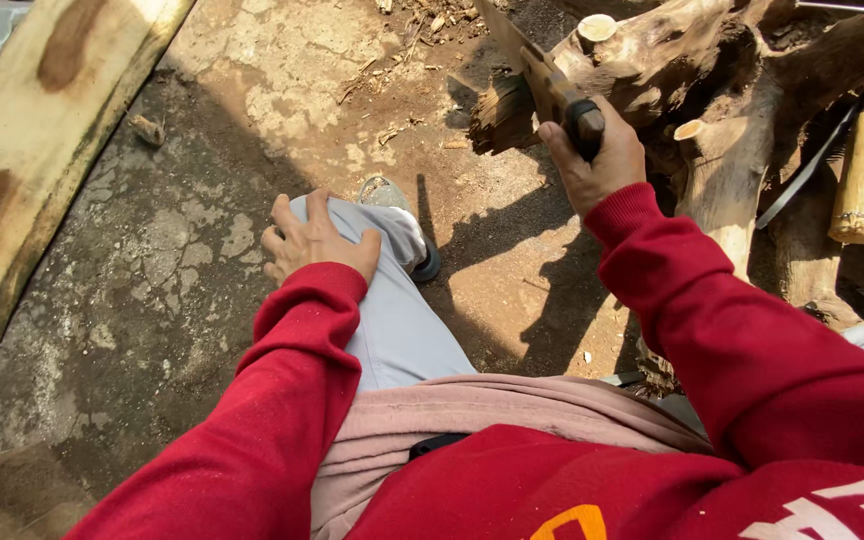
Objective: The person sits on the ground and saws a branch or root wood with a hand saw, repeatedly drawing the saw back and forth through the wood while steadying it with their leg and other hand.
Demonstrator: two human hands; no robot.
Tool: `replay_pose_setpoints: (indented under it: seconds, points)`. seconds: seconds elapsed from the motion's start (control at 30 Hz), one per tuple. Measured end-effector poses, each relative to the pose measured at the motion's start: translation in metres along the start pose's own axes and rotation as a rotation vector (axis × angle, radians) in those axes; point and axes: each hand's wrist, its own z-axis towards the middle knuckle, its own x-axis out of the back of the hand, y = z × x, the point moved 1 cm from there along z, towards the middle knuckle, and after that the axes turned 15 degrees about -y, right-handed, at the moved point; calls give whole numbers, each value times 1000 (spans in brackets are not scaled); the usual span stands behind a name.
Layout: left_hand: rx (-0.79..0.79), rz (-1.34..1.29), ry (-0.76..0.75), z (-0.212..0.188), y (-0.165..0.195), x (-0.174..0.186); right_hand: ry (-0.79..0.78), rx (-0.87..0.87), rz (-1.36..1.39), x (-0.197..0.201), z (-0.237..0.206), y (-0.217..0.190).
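My right hand (600,160) is raised and closed around the dark handle of a broad-bladed chopping knife (542,75); its blade angles up to the left, over a frayed brown piece of wood or husk (500,115). Just to the right lies a gnarled tree stump (732,90) with cut branch ends. My left hand (314,240) rests flat on my left knee, on grey trousers (392,310), fingers spread and holding nothing. Both arms wear red sleeves.
A long pale wooden plank (42,130) lies at the left on cracked concrete ground (182,250). My shoe (402,215) shows beyond the knee. A second tool with a pale wooden handle (862,180) leans on the stump at the right. Wood chips litter the dirt.
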Motion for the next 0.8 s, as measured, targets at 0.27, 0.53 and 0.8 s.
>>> replay_pose_setpoints:
  seconds: [0.27,0.53,0.8]
  points:
    - [-45,-22,15,-3,3,-3,-80,-409,234,49,-174,-20]
    - [-7,20,12,-2,4,-2,-106,-285,3,12,-13,-8]
    - [-6,-15,-20,2,2,-1,-163,-520,80,26,-124,-7]
